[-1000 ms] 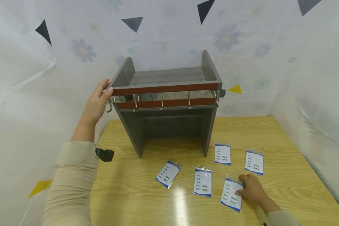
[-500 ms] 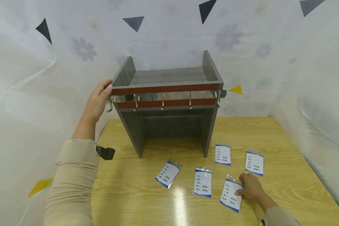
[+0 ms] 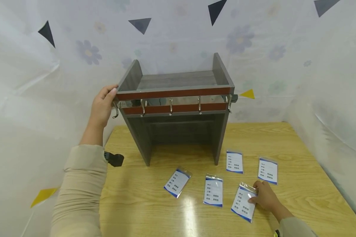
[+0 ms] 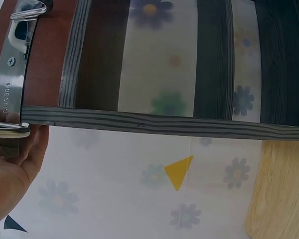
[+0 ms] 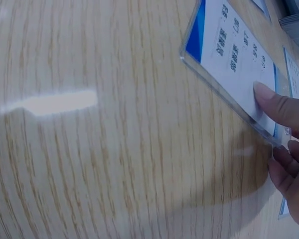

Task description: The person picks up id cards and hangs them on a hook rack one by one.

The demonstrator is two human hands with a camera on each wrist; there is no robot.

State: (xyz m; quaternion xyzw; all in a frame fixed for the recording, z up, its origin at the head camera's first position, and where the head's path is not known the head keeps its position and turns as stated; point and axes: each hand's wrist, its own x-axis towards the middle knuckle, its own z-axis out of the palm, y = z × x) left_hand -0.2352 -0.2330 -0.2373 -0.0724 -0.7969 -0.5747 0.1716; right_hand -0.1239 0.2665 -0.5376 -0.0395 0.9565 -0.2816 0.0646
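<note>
In the head view, a grey wooden rack (image 3: 178, 80) stands on the table, with metal hooks (image 3: 170, 106) along its red-brown front. My left hand (image 3: 102, 103) rests its fingers and thumb against the rack's upper left corner. The left wrist view shows those fingers (image 4: 36, 149) touching the outside of the side panel, partly hidden by an end hook (image 4: 10, 130). At the lower right, my right hand (image 3: 265, 196) pinches a name badge (image 3: 242, 204) in a clear sleeve. Its thumb (image 5: 276, 102) lies on the printed face, with other fingers beneath the sleeve's edge.
Several more badges lie flat on the wooden table (image 3: 142, 204): a slanted badge (image 3: 177, 182), a middle badge (image 3: 213, 191), one badge (image 3: 234, 161) near the rack's right leg, and a far-right badge (image 3: 267, 170). Patterned cloth (image 3: 178, 39) hangs behind and at both sides.
The badge under my right thumb has shifted slightly and shows more of its clear top edge. My left forearm has moved a little to the right, while that hand stays at the rack's corner.
</note>
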